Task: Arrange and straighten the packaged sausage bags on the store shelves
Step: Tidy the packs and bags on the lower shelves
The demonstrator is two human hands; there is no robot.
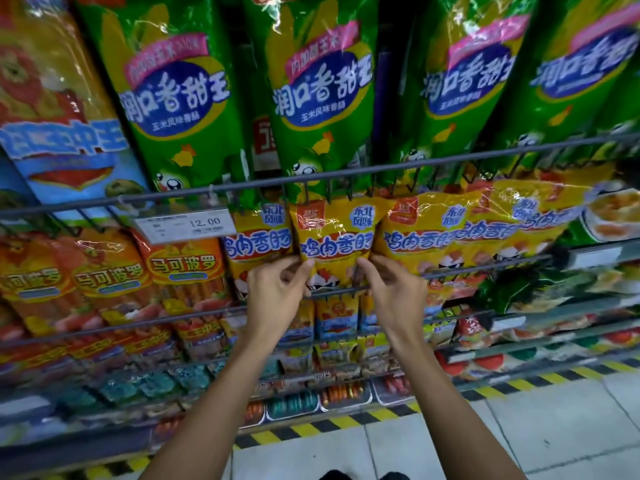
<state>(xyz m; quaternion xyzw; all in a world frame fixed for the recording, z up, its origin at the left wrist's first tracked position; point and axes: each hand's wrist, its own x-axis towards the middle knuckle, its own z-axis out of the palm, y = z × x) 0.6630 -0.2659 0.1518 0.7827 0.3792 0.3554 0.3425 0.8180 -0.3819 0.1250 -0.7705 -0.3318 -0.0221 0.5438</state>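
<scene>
Yellow chicken sausage bag (334, 244) hangs at frame centre on the wire rack, top edge just under the upper rail (311, 180), bottom at the lower rail (346, 292). It sits between same-brand yellow bags (258, 242) on its left and right.

Risks, as judged:
- Hook slot at the bag top is hidden behind the rail. A downward or outward tug could tear the slot or lift the bag off its peg; it would then drop toward the lower shelves.
- Film is glossy and crinkled. A light pinch may slip, leaving the bag skewed.
- The right-hand neighbours overlap and tilt. Swinging the held bag sideways could push them further out of line.
- Price tag (185, 225) hangs near the left; a wide sweep could knock it.

Pose:
- Left hand (277, 292): back of hand toward camera, fingers curled, thumb and forefinger pinching the bag's lower left edge.
- Right hand (394, 292): mirrored, fingers closed on the lower right edge.
- Both forearms rise from the bottom of the frame, converging toward the bag, wrists roughly level.
</scene>
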